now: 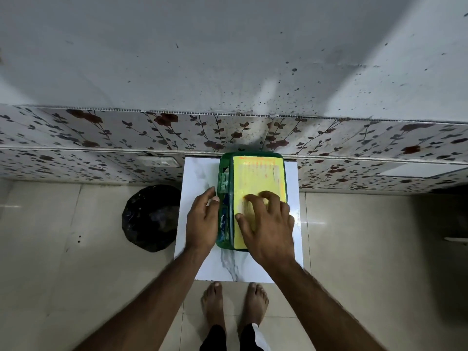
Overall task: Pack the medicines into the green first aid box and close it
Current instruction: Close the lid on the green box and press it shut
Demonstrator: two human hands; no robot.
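Medicines sit inside the green box (226,245), lid (255,178) nearly shut: right hand (266,224) spread flat pressing, left hand (202,219) half-open, bracing 9 o'clock side.

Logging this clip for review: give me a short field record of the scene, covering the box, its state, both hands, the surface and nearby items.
box: green first aid box on a white marble-patterned table
lid: yellow-labelled lid covers most of the box; a strip along its left side shows packets inside
left hand: left hand at the box's left edge, fingertips touching it
right hand: right hand spread flat on the lid
nearby: black bin bag on the floor left of the table
task state: not yet fully closed
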